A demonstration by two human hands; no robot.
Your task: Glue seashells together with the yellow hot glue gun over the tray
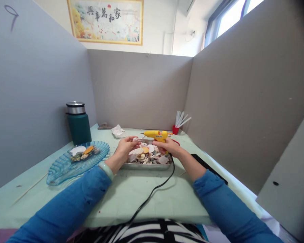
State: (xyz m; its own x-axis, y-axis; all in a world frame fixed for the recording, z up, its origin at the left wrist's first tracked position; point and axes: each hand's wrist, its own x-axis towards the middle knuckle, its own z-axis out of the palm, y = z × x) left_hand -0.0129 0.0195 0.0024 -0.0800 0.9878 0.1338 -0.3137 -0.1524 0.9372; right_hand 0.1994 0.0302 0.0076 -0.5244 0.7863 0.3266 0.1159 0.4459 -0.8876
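Observation:
My right hand (168, 145) is closed round the handle of a yellow hot glue gun (155, 135), whose nozzle points left. A small white shell (135, 139) is pinched in the fingertips of my left hand (126, 146), just below and left of the nozzle. Under both hands stands a metal tray (147, 166) heaped with mixed seashells (148, 153). The gun's black cord (152, 194) runs from the handle down over the table's front edge. On the left, a blue shell-shaped glass plate (63, 168) carries a cluster of shells and stones (84, 153).
Behind the plate stands a green thermos (79, 126). A red cup (175, 130) of white glue sticks (181, 118) is at the back right, a crumpled white packet (118, 131) at the back. A thin stick (30, 189) lies left, a black flat object (210, 168) right. Grey partitions (142, 87) enclose the table.

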